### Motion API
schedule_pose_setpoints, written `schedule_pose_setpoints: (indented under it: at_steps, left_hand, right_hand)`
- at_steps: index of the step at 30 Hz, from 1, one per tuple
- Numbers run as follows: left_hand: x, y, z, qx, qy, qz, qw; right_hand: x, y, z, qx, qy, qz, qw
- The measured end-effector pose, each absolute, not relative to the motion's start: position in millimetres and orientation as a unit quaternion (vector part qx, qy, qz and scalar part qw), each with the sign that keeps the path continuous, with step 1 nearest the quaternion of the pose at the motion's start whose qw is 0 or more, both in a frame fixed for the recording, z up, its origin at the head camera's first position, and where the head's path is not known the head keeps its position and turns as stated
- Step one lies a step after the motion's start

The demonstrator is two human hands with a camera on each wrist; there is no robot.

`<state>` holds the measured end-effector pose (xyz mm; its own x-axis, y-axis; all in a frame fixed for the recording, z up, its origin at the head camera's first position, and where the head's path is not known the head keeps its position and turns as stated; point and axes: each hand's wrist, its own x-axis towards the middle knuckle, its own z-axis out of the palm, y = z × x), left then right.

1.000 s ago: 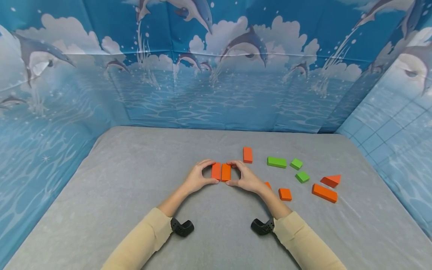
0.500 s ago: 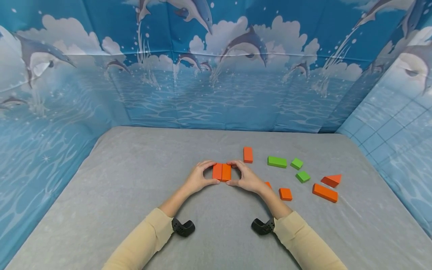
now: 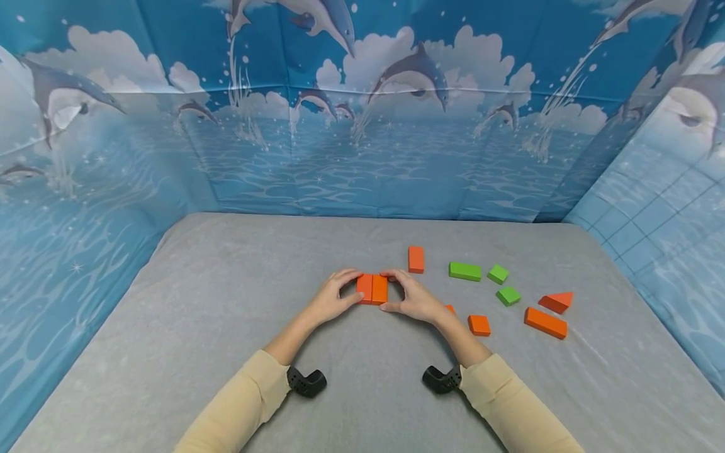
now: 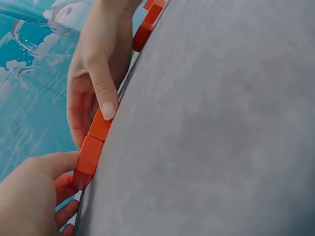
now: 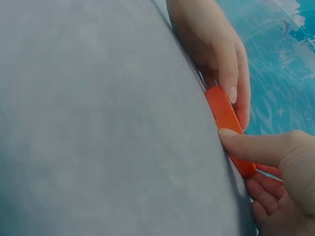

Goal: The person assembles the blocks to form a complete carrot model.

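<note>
Two upright-lying rectangular blocks stand side by side, touching, on the grey cloth: a red-orange block (image 3: 364,287) on the left and an orange block (image 3: 380,290) on the right. My left hand (image 3: 330,298) holds the red-orange one, fingers at its far end and thumb by its near left corner. With thumb at the near end and fingers at the far end, my right hand (image 3: 415,299) grips the orange one. The left wrist view has the red-orange block (image 4: 88,160) against my left thumb; in the right wrist view my right thumb lies on the orange block (image 5: 229,123).
Right of my hands lie a red-orange block (image 3: 416,259), a long green block (image 3: 465,271), two small green blocks (image 3: 498,274) (image 3: 508,296), an orange square block (image 3: 479,325), a triangular block (image 3: 557,302) and a long orange block (image 3: 545,323). My right forearm partly covers another orange piece (image 3: 450,309).
The red-orange block has moved slightly right, closing the narrow gap to the orange one. My left thumb has shifted from its near end toward its left side. My right hand stays in place.
</note>
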<state>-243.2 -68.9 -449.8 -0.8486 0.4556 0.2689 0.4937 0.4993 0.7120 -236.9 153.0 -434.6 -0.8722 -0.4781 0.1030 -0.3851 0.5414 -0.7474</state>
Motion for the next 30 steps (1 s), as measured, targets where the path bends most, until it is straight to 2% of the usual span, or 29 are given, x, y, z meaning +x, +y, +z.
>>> schedule_pose_setpoints:
  at_steps: [5, 13, 20, 30]
  left_hand:
    - [-243, -70, -450, -0.275, -0.863, -0.423, 0.021]
    - [-242, -71, -449, -0.279, -0.864, -0.418, 0.021]
    - [-243, -71, -450, -0.275, -0.871, -0.406, 0.015]
    - [-242, -71, -450, -0.270, -0.874, -0.404, 0.016]
  right_hand:
    - [-246, 163, -418, -0.251, 0.866, -0.424, 0.086]
    - [-277, 197, -400, -0.166, 0.887, -0.430, 0.037]
    - [-293, 212, -409, -0.144, 0.904, -0.398, 0.063]
    - [-298, 217, -415, -0.150, 0.902, -0.391, 0.103]
